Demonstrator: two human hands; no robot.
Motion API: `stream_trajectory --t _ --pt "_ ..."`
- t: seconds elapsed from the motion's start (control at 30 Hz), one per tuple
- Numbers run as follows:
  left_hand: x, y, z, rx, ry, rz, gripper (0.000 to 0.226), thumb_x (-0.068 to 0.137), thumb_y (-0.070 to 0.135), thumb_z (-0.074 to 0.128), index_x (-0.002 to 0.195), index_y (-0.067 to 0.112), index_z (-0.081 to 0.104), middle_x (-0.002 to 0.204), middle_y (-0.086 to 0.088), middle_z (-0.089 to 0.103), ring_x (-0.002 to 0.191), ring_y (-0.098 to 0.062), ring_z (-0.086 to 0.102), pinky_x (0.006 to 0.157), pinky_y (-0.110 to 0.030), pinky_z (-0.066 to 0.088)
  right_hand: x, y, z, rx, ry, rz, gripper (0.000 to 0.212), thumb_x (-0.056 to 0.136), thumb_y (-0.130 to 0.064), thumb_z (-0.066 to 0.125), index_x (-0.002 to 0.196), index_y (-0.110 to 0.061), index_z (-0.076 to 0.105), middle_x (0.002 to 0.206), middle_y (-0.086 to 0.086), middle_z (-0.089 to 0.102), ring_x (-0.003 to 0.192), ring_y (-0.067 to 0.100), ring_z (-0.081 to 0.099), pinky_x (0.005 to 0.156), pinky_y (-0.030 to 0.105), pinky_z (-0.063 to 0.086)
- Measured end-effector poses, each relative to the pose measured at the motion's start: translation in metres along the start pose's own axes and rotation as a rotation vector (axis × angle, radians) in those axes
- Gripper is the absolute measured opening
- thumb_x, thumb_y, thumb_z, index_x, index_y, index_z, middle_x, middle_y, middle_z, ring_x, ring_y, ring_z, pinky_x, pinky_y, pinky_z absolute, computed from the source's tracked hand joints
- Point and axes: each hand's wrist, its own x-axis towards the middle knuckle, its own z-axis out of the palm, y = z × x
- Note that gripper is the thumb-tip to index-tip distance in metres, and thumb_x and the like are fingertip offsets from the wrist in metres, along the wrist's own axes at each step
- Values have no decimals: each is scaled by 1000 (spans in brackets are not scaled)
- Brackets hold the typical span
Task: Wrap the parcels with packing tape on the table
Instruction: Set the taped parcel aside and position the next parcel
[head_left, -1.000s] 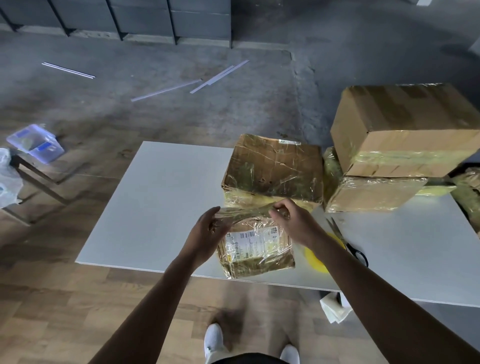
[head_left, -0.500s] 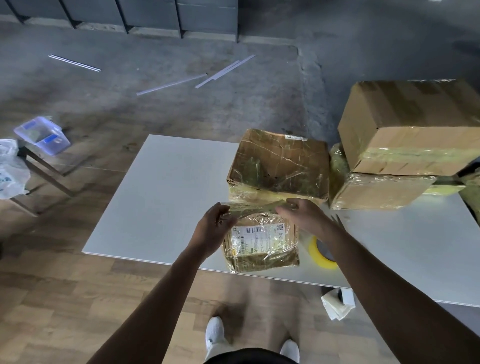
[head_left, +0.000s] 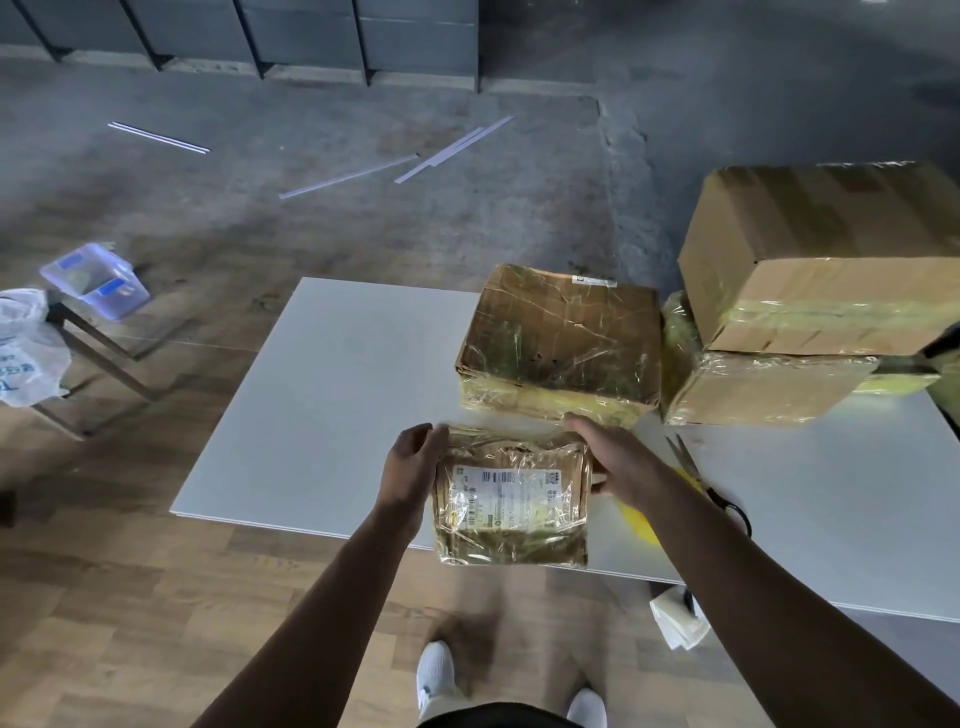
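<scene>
A small tape-wrapped parcel (head_left: 511, 499) with a white label lies at the front edge of the white table (head_left: 337, 389), slightly overhanging it. My left hand (head_left: 410, 462) cups its upper left corner with curled fingers. My right hand (head_left: 608, 452) grips its right edge, fingers along the top corner and thumb lower down. A yellow roll of packing tape (head_left: 641, 522) shows partly under my right forearm. Scissors (head_left: 685, 457) lie just right of that arm.
A larger wrapped box (head_left: 561, 343) stands right behind the small parcel. At the right, a big carton (head_left: 821, 265) sits on a flatter wrapped box (head_left: 769, 389). On the floor lie a plastic tub (head_left: 96, 280), a white bag (head_left: 26, 348) and loose strips.
Both hands held a strip of tape stretched over the parcel's far edge. They have since moved apart and down onto the parcel's left and right sides, and the strip lies flat.
</scene>
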Motion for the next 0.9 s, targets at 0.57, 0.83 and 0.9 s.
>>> stream_trajectory --t 0.57,0.83,0.9 --pt "-5 -20 -19 508 204 74 59 80 20 77 125 9 40 100 -11 66 87 -29 66 71 -39 56 3 7 49 -589 169 -479 37 100 -29 46 89 2 63 83 17 67 78 33 62 62 32 37" --pt "5 -13 -15 646 184 -129 79 68 61 75 120 12 41 102 1 57 94 -21 60 76 -33 51 -4 16 70 -844 338 -441 87 92 -60 43 143 8 24 121 20 62 113 34 58 84 38 47" --pt "6 -12 -10 711 227 -157 77 70 62 73 118 10 42 107 -3 58 100 -25 60 79 -35 49 2 13 69 -893 376 -439 79 91 -63 42 131 5 42 115 18 64 108 33 60 79 36 46"
